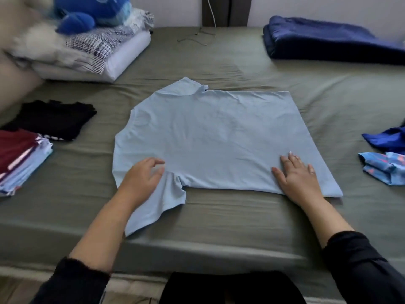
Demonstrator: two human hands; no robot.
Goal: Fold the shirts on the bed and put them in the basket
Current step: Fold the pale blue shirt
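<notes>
The right hand [299, 172] lies flat, fingers straight and spread, pressing the near right part of the light blue shirt [214, 137]; a ring shows on one finger. The left hand [142, 174] rests on the same shirt at its near left, fingers loosely bent and relaxed, holding nothing; whether the fingertips quite touch the cloth cannot be told. Under that palm the cloth gathers in small creases, and a sleeve [157, 207] runs from the wrist toward the near edge of the bed [219, 227]. The shirt lies spread sideways on the olive sheet, its collar on the far side from the fingers and to their left, its hem to the right of the right hand. No print or label can be read on it.

Left of the left hand, near the frame edge, sits a stack of folded clothes [19, 159], maroon on top with pale layers below, cut off by the frame; white marks on one piece are too small to read. Just beyond it lies a black garment [52, 119]. Right of the right hand, two unfolded pieces lie partly cut off: a patterned blue one [385, 167] and a deep blue one [385, 139]. Farther off are a folded navy blanket [324, 40], and blurred bedding [105, 53] with a blue plush toy [87, 12] on it. Both dark sleeves [359, 266] are partly out of frame.
</notes>
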